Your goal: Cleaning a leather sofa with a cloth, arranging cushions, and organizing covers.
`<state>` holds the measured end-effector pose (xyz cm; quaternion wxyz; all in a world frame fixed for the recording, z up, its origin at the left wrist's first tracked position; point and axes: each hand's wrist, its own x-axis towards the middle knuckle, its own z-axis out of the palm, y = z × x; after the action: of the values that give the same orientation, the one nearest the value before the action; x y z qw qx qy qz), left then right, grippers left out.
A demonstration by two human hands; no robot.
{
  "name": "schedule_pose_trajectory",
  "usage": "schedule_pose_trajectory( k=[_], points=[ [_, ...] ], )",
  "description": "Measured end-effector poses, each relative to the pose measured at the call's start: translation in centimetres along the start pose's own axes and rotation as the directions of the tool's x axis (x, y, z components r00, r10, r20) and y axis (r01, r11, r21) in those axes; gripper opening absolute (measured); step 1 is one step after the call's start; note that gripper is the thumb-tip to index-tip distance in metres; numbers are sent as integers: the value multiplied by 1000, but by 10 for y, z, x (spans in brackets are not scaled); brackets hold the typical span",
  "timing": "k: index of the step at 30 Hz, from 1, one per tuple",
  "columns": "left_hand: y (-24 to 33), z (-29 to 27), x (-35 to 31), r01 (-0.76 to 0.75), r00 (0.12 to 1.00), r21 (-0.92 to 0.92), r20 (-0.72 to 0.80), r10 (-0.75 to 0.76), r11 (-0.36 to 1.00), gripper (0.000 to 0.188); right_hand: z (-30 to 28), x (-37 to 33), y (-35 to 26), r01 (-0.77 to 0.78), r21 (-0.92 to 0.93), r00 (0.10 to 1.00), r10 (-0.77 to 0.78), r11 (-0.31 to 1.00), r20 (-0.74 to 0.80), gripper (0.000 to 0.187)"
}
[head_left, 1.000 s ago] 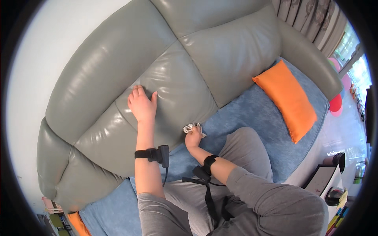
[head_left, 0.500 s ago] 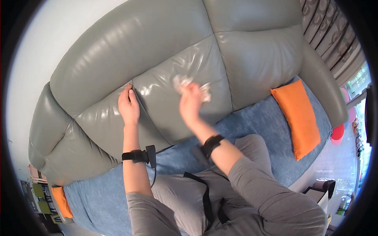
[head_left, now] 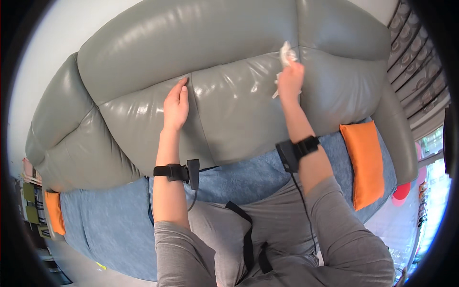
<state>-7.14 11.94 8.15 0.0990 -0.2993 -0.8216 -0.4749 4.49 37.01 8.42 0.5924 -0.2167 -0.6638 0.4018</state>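
Observation:
A grey leather sofa back (head_left: 239,119) fills the upper half of the view. Against it, close to the seam between two cushions, my left hand (head_left: 176,107) rests with its fingers stretched out and nothing in it. My right hand (head_left: 290,81) is closed around a crumpled white wipe (head_left: 287,53), whose ends stick out above and beside the fist. It meets the leather near the upright seam at the right. Whether the white piece is paper or fabric is hard to tell.
Blue cushions (head_left: 105,215) cover the seat beneath me. An orange pillow (head_left: 364,165) leans at the right end, another orange pillow (head_left: 55,213) at the far left. Patterned curtains (head_left: 416,62) hang at the right. Black straps with cabled boxes (head_left: 289,155) circle both forearms.
My right hand has moved up and to the right over the leather with the wipe. The view has shifted a little; my left hand still rests by the same seam.

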Motion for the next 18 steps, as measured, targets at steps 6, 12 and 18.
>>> schedule_pose_trajectory(
  k=[6,12,18],
  points=[
    [-5,0,-1,53,999,-97,14,-51,994,42,86,-162,-22,286,-174,875,-183,942,448,20],
    [-1,8,2,19,999,-108,30,-16,994,41,16,-212,0,562,56,447,-359,825,819,18],
    [3,-7,-8,68,997,-126,-13,-70,990,41,13,-72,-19,427,-101,826,-343,899,447,20]
  ],
)
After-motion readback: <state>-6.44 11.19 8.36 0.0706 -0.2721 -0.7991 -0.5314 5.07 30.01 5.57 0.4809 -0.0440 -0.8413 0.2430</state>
